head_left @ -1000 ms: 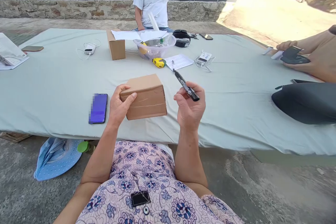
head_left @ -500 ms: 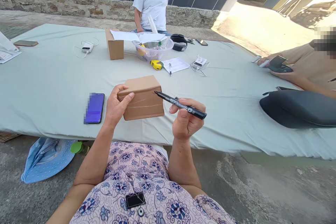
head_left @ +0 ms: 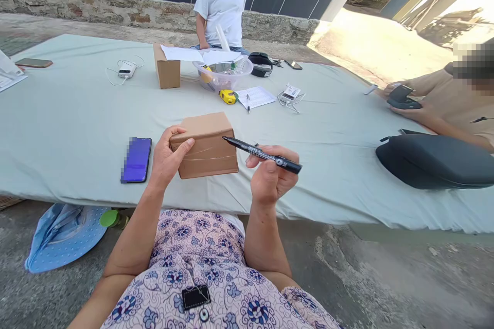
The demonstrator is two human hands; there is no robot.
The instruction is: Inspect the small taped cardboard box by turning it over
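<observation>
My left hand (head_left: pixel 165 159) grips the left end of a small taped cardboard box (head_left: pixel 206 146), thumb on its front face, near the front edge of the table (head_left: pixel 77 123). My right hand (head_left: pixel 270 177) is closed round a black marker pen (head_left: pixel 262 153). The pen lies nearly level, its tip pointing left at the box's upper right corner. A purple phone (head_left: pixel 136 159) lies flat just left of my left hand.
Farther back stand a second cardboard box (head_left: pixel 166 69), a clear bowl (head_left: pixel 224 73), a yellow tape measure (head_left: pixel 228 96), papers and chargers. A dark bag (head_left: pixel 432 162) lies at the right, where another person holds a phone (head_left: pixel 401 96). A person in white sits across. A blue hat (head_left: pixel 62 234) lies on the ground.
My right hand has swung the marker from pointing up and away to lying nearly level, with its tip now at the box's right corner. The left hand kept its hold on the box.
</observation>
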